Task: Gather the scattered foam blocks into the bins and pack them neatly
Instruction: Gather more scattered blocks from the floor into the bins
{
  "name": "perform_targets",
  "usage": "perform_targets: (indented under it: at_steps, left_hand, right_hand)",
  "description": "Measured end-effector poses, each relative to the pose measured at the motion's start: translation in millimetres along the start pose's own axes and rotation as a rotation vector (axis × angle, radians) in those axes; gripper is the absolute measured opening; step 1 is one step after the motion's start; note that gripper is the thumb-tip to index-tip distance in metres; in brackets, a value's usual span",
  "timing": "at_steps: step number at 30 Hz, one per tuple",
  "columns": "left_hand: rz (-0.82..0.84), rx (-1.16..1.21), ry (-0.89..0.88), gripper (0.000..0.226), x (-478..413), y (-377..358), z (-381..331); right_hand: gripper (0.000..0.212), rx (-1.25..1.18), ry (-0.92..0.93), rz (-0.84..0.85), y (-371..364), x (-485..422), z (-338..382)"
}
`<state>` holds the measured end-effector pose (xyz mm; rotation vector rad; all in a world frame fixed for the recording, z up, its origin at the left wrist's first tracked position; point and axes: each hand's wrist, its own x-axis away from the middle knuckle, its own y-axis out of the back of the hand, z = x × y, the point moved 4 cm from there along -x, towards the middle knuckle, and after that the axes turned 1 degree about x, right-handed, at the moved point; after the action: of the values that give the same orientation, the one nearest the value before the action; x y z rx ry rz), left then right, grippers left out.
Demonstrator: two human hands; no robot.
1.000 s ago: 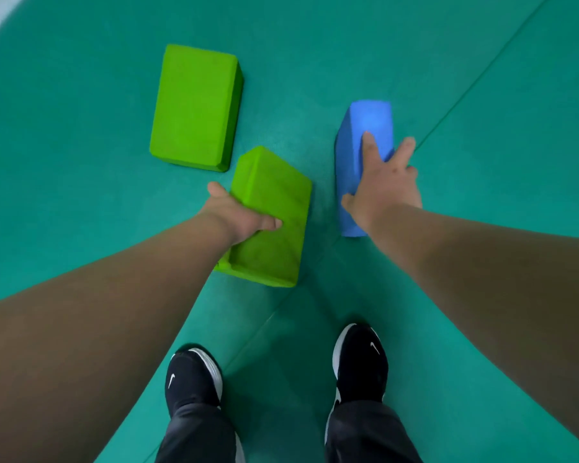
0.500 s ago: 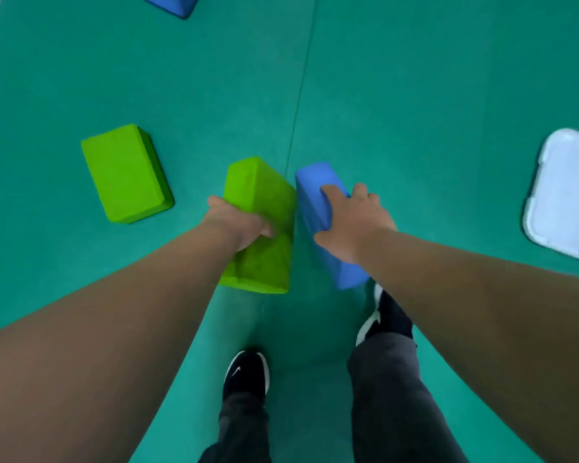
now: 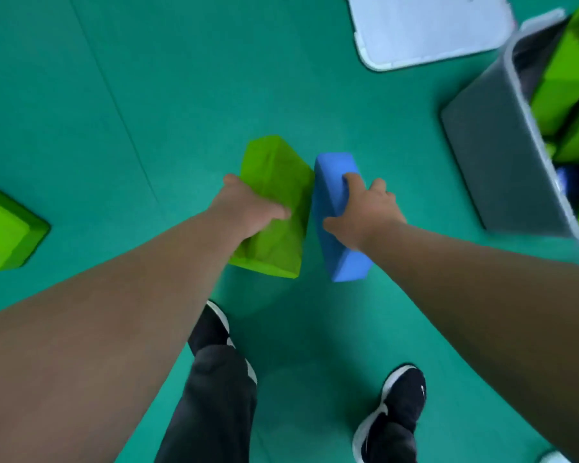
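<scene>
My left hand [image 3: 248, 208] grips a green foam block [image 3: 274, 182] held above the floor. Beside it, my right hand [image 3: 365, 208] grips a blue foam block [image 3: 331, 192] by its long edge; the two blocks almost touch. A grey bin [image 3: 482, 145] stands at the right, with several green blocks [image 3: 569, 68] and a bit of a blue one inside. Another green block [image 3: 4, 228] lies on the floor at the far left.
A white bin lid [image 3: 425, 28] lies flat on the green mat floor [image 3: 147, 95] at the top, left of the grey bin. My two black shoes [image 3: 398, 406] and dark trousers are at the bottom. A white object's corner shows at the bottom right.
I have turned right while carrying both blocks. The grey bin has come into view, the white lid has shifted to the top, and the loose green block has slid to the left edge.
</scene>
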<state>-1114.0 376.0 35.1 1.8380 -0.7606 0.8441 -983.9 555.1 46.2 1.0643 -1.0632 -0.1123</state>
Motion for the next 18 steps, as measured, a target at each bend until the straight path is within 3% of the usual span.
perform_targets:
  at_steps: [11,18]
  left_hand:
    - [0.199,-0.4,-0.227,0.122,122,-245,-142]
    - [0.3,-0.565,-0.363,0.117,215,-375,-216]
  right_hand:
    - [0.082,-0.267,-0.335,-0.01,-17,108,-329]
    - [0.089,-0.445,-0.449,-0.032,-24,195,-486]
